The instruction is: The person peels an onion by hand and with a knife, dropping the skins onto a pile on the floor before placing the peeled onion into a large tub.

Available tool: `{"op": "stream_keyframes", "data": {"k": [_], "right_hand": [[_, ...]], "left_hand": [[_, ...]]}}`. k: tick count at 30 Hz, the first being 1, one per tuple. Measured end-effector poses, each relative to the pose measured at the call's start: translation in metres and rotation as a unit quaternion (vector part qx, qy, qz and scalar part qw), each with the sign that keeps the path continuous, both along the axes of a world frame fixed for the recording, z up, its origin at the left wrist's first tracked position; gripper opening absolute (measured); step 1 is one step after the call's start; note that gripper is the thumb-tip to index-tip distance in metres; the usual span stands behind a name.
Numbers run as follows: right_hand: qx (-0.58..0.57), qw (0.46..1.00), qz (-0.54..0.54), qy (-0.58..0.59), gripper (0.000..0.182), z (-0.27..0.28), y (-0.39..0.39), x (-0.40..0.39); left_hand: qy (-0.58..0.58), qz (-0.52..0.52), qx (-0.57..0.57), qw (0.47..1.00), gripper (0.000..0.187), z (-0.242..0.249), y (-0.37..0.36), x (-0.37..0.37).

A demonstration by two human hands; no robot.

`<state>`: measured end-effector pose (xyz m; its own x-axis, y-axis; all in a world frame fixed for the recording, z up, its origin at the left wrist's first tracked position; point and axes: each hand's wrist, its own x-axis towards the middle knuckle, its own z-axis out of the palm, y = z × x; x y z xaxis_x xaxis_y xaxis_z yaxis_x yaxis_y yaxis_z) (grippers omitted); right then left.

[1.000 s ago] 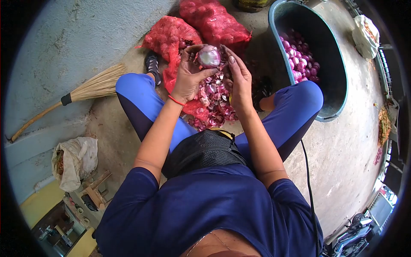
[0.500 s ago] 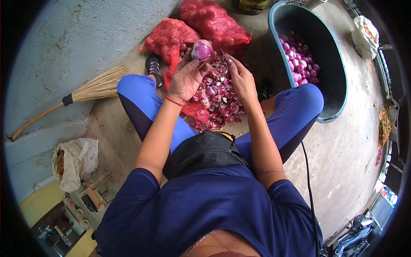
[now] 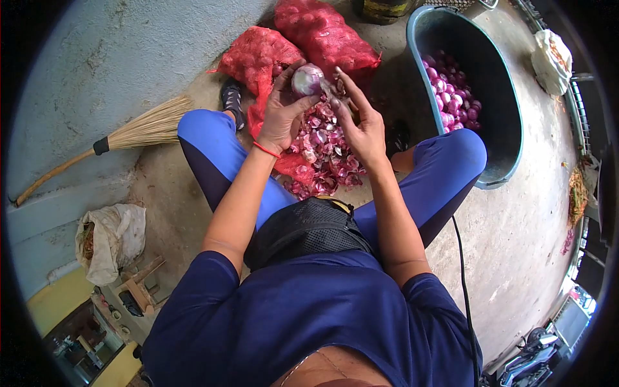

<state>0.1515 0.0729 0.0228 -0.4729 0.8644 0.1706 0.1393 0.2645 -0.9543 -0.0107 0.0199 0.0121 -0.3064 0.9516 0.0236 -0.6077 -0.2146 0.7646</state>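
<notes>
My left hand (image 3: 284,119), with a red band at its wrist, is closed around a red onion (image 3: 307,80), whose pale purple surface faces up. Just to the right is my right hand (image 3: 363,129), thumb and forefinger apart beside the onion, with brownish bits of skin between them. Its other fingers are curled, and a small yellowish thing partly shows there, too hidden to name. Below both hands, a heap of onion skins (image 3: 329,151) lies on the floor between my legs, partly over red netting.
Two red mesh sacks of onions (image 3: 325,32) stand ahead. At the right, a blue-green tub (image 3: 500,155) holds several peeled onions (image 3: 454,97). A broom (image 3: 138,126) leans at the left wall. White sacks (image 3: 126,235) (image 3: 548,64) sit on both sides. A black cable (image 3: 463,271) hangs at my right.
The onion has turned in my left hand and shows a paler side. My right hand has moved left toward it, with its thumb and forefinger now spread apart.
</notes>
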Motion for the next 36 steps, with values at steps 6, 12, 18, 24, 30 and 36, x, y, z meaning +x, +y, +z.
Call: {"op": "stream_keyframes", "data": {"k": [6,12,18,24,30,36], "right_hand": [[0.045,0.999,-0.002,-0.002,0.047,-0.003,0.001,-0.003],[0.005,1.000,-0.009,0.026,0.039,-0.011,-0.001,-0.007],[-0.030,0.999,-0.031,0.020,0.036,-0.009,0.003,-0.006],[-0.073,0.990,-0.047,-0.112,0.040,-0.023,0.011,-0.001],[-0.133,0.987,-0.016,-0.090,0.041,0.002,0.006,-0.001],[-0.024,0.998,-0.007,0.058,0.047,-0.018,0.012,-0.006]], "left_hand": [[0.045,0.003,0.011,0.999,0.068,-0.003,0.000,0.005],[0.054,0.012,0.010,0.998,0.066,-0.004,0.000,0.007],[-0.005,-0.006,0.015,1.000,0.067,-0.002,-0.002,0.006],[-0.123,-0.035,0.009,0.992,0.063,0.003,-0.004,-0.002],[-0.064,-0.012,-0.027,0.997,0.052,-0.014,-0.002,-0.007],[-0.125,-0.031,-0.032,0.991,0.041,-0.011,-0.002,-0.009]]}}
